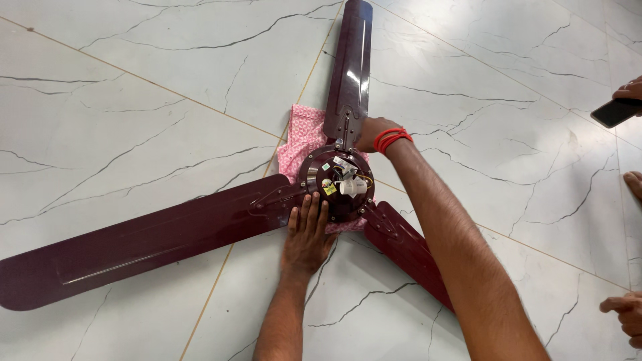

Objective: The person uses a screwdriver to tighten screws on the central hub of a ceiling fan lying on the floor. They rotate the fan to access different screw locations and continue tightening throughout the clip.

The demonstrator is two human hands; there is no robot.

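A maroon three-bladed ceiling fan [321,194] lies flat on the white marble floor [134,100], its motor housing [334,184] facing up at the centre of the view. The longest-looking blade [134,244] stretches away to the left edge. The left hand [306,234] lies flat, palm down and fingers spread straight, with the fingertips on the near rim of the housing; it grips nothing. A pink patterned cloth [297,144] is bunched under the housing, showing on its far left side. A second blade [351,63] points away toward the top. The right hand [371,132], red thread bands [391,139] on its wrist, rests against the root of that blade beside the housing; whether its fingers are curled around anything cannot be told. The third blade [408,251] runs under the right forearm. At the right edge, another person's hand holds a dark phone [616,111].
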